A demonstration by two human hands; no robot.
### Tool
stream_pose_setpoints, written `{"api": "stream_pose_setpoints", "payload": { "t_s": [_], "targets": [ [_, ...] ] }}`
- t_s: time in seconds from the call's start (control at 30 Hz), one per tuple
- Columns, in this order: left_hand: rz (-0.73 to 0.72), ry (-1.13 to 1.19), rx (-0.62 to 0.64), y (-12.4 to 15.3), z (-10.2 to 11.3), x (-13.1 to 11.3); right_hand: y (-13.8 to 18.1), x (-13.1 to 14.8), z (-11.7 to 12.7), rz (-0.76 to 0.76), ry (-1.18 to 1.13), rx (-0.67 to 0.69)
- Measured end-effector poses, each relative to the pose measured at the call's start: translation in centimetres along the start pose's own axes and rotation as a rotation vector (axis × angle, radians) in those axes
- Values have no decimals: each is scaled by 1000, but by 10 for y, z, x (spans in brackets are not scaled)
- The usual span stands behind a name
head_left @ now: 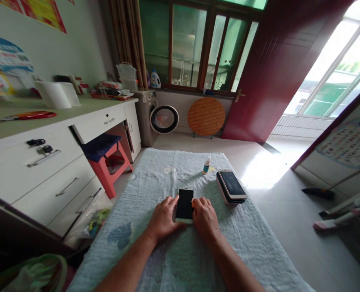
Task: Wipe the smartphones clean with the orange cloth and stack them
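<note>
A white-framed phone (185, 203) with a dark screen lies flat on a pale blue cloth (155, 174) covering a table. My left hand (164, 217) rests on the cloth at the phone's left edge, fingers curled against its side. My right hand (204, 217) lies at the phone's right edge, fingers bent and pressed to that side; a small orange bit shows at its fingertips, too small to name. Further right sits a stack of phones (231, 186), the top one screen up. A small bottle (207, 165) with a white cap stands upright behind them.
A white desk with drawers (46, 162) runs along the left, with a red stool (108, 162) tucked under it. A washing machine (155, 117) and a round wooden tabletop (206, 116) stand by the far wall. A broom (320, 192) lies on the floor at right.
</note>
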State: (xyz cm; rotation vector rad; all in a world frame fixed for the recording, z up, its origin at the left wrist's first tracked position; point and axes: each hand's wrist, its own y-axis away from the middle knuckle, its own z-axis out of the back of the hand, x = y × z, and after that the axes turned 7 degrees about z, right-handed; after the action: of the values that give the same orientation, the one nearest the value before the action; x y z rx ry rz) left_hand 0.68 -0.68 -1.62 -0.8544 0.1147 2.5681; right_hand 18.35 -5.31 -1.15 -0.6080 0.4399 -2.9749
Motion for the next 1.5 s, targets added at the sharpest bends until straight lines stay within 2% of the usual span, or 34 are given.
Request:
{"api": "stream_pose_setpoints", "payload": {
  "t_s": [0.3, 0.6, 0.93, 1.2, 1.5],
  "targets": [
    [9, 9, -42, 2, 2, -4, 6, 10, 9, 21, 23, 46],
    [-21, -51, -40, 1, 3, -3, 12, 18, 5, 183, -58, 96],
    [-53, -36, -16, 2, 2, 1, -10, 4, 5, 117, -31, 28],
    [-33, -14, -13, 3, 3, -1, -8, 5, 2, 124, 23, 8],
    [-36, 14, -15, 2, 4, -1, -5, 8, 2, 117, -19, -16]
  ]
}}
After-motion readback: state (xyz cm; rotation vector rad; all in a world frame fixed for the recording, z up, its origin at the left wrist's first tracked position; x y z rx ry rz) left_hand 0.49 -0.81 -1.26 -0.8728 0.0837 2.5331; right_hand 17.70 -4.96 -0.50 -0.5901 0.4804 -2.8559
